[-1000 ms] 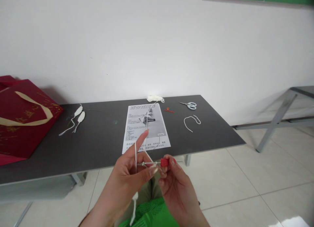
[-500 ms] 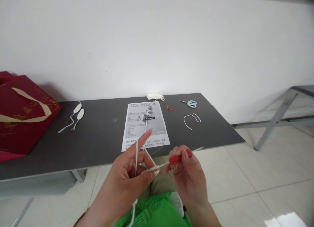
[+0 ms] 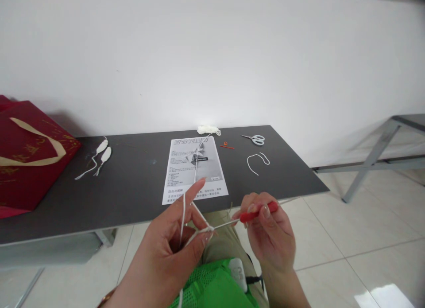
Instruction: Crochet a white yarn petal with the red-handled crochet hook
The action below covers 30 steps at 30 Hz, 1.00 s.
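My left hand is low in the middle, in front of the dark table. Its forefinger sticks up with white yarn looped over it, and thumb and middle finger pinch the yarn at a small knot. My right hand is closed on a red-handled crochet hook, whose metal tip reaches left to the pinched knot. The yarn strand runs up across a printed instruction sheet to a small white yarn ball at the table's back edge.
On the table lie two white crocheted petals at the left, a red gift bag at the far left, small scissors, a loose yarn piece and a small red marker. A green mesh bag rests on my lap. Another table frame stands right.
My right hand has moved right and slightly up, drawing the hook away from my left hand, so more of its metal shaft shows. The left hand stays pinched on the yarn.
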Available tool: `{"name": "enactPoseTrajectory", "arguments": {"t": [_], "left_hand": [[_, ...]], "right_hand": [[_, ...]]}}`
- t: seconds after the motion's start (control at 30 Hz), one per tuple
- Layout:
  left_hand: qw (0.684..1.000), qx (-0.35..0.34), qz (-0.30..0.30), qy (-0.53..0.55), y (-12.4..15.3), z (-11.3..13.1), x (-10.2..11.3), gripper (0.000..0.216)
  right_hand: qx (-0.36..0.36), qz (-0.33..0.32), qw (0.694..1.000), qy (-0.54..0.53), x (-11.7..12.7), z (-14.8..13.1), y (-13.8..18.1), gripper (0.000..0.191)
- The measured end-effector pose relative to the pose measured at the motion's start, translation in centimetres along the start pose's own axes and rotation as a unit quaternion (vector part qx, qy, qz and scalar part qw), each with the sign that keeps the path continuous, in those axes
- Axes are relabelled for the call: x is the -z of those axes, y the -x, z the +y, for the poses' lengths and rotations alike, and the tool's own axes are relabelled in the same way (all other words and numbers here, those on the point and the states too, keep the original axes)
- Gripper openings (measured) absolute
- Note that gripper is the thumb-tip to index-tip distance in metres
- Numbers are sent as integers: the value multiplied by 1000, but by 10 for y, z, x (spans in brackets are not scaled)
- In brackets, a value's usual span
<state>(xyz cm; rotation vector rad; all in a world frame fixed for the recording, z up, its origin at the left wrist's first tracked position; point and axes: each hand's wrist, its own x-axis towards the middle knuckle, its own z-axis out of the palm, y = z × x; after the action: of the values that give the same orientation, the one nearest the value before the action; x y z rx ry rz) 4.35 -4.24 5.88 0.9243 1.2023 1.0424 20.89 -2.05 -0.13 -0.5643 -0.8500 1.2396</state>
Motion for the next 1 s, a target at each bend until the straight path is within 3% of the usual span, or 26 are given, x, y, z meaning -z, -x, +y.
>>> {"name": "enactPoseTrajectory", "arguments": {"t": [0.63, 1.0], "left_hand": [[1000, -9, 14, -8, 0, -1, -2, 62], [1000, 0, -11, -26, 1, 0, 0, 63]], "right_hand": [[111, -5, 986, 121, -5, -12, 23, 16], [86, -14, 990, 108, -2, -14, 17, 16]]}}
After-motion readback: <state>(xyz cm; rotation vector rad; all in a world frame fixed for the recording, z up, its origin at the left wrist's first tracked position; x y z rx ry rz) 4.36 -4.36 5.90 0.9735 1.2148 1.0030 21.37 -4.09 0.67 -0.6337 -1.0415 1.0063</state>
